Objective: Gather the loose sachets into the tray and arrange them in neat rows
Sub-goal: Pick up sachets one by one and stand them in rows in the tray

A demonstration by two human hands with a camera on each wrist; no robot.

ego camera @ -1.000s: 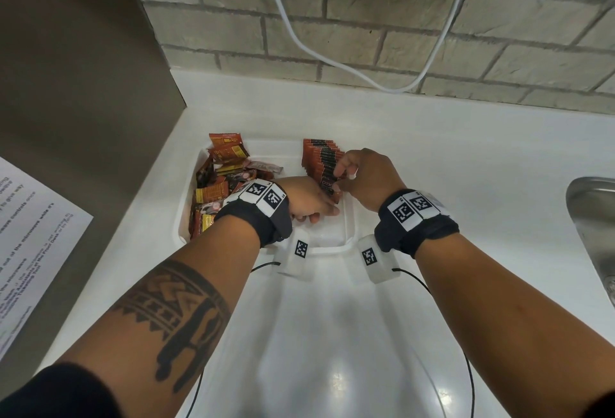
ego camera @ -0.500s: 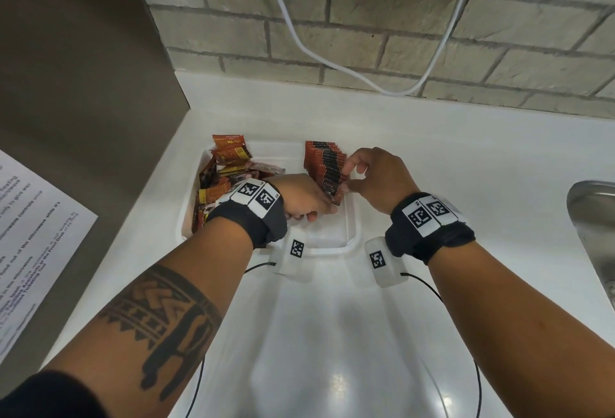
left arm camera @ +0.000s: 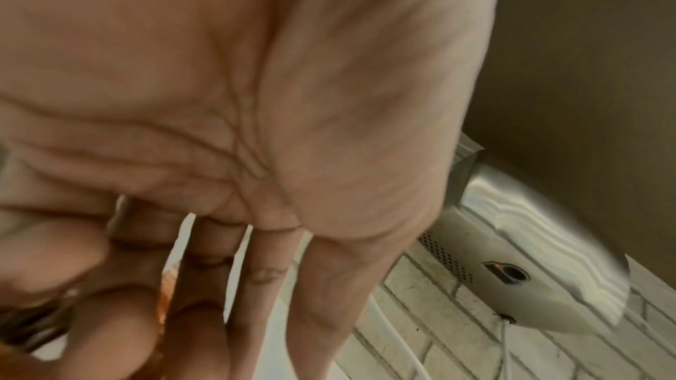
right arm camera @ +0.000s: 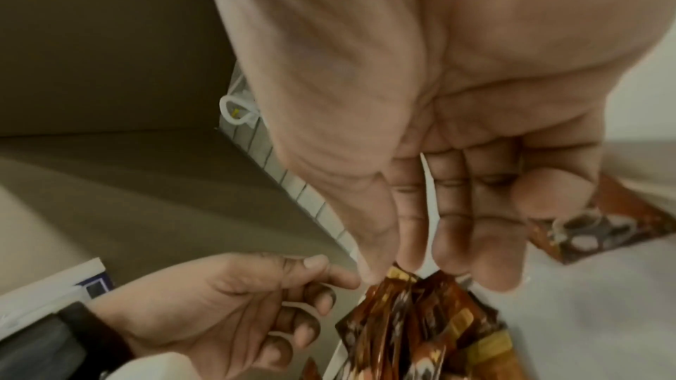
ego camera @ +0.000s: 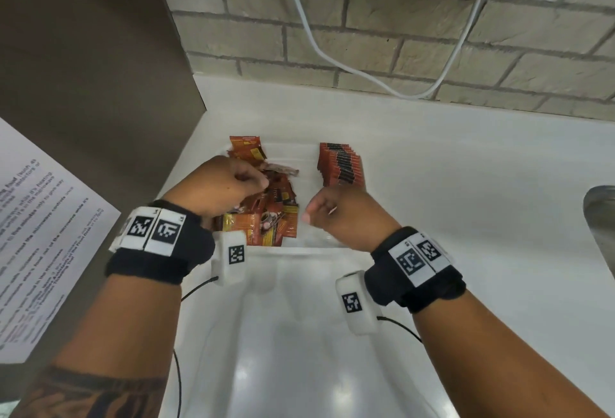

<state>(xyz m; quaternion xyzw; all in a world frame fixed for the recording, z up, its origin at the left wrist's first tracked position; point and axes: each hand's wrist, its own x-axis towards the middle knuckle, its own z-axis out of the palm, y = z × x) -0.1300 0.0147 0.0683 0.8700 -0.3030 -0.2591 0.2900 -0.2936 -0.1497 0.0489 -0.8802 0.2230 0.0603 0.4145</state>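
A white tray (ego camera: pixel 307 184) sits on the white counter. Its left half holds a loose pile of orange and brown sachets (ego camera: pixel 266 218), also seen in the right wrist view (right arm camera: pixel 420 314). Along its right side stands a neat row of sachets (ego camera: pixel 341 164). My left hand (ego camera: pixel 256 181) is over the loose pile with curled fingers, thumb and forefinger at the sachets (right arm camera: pixel 329 273). Whether it pinches one is hidden. My right hand (ego camera: pixel 316 214) hovers just in front of the row, fingers loosely bent (right arm camera: pixel 453 242), holding nothing.
A brown panel (ego camera: pixel 100 68) with a printed sheet (ego camera: pixel 43 234) closes off the left. A brick wall with a white cable (ego camera: pixel 332 61) runs behind, with a metal wall unit (left arm camera: pixel 512 270) above. A steel sink edge (ego camera: pixel 599 218) lies at the right.
My left hand has moved from the near end of the row leftwards onto the loose pile. My right hand has let go of the row and drawn back towards me.
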